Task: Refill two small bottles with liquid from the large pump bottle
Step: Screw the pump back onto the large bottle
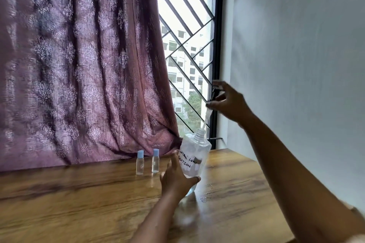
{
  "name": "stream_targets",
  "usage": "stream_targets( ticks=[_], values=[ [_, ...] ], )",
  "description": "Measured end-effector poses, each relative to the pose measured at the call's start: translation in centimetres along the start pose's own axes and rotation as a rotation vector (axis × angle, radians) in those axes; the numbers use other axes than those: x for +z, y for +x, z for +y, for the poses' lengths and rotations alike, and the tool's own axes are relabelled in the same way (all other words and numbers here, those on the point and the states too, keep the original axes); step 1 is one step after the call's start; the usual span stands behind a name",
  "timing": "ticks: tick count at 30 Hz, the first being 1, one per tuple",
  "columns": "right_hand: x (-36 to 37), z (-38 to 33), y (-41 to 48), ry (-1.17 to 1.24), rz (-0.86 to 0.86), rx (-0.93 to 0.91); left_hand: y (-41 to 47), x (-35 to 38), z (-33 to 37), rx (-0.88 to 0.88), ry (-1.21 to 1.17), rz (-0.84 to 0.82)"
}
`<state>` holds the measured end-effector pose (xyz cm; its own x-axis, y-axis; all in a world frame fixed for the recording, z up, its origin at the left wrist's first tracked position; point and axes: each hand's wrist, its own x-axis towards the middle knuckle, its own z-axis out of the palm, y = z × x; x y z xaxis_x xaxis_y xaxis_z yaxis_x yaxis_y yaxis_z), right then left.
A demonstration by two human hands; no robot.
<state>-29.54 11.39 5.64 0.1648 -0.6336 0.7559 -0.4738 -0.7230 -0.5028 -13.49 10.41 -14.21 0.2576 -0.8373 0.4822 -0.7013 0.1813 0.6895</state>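
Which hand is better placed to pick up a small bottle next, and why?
Probably the left hand: it sits low by the table, nearest the two capped small bottles, though it must first release the large bottle. The right hand is raised high, holding the pump head, its tube in the bottle's neck.

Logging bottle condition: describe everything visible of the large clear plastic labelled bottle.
The large clear plastic bottle leans right over the wooden table, gripped low by the left hand. Its white handwritten label reads about "lens solution". The threaded neck is uncapped; the right hand holds the dark pump head above, its pale dip tube reaching into the neck.
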Motion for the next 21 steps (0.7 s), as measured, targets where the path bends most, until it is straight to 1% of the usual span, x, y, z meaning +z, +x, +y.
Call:
stream_targets(
  ticks=[2,4,7,10,13,15,17,21],
  values=[
    [2.1,1.1,-1.0,0.034,-0.137,0.046,0.0,-0.1,0.1,0.014,0.008,0.0],
    [4.0,2.4,-2.3,0.168,-0.209,0.09,0.0,-0.2,0.0,0.016,0.007,0.001],
    [6.0,4.3,-3.5,0.409,-0.185,0.107,0.1,-0.3,-0.1,-0.005,0.003,0.001],
    [7.3,5.3,-4.3,0.536,-0.137,0.107,0.3,-0.1,-0.2,-0.016,-0.005,0.003],
    [8.0,5.4,-4.3,0.538,-0.077,0.141,0.4,-0.2,-0.3,-0.024,-0.002,0.012],
    [8.3,5.5,-4.0,0.47,-0.033,0.156,0.4,-0.2,-0.4,-0.032,-0.005,0.015],
    [8.4,5.3,-3.8,0.406,-0.029,0.164,0.5,-0.3,-0.5,-0.038,0.0,0.01],
    [8.4,5.2,-3.1,0.519,-0.23,0.172,0.7,-0.3,-0.5,-0.034,-0.006,-0.001]
  ],
)
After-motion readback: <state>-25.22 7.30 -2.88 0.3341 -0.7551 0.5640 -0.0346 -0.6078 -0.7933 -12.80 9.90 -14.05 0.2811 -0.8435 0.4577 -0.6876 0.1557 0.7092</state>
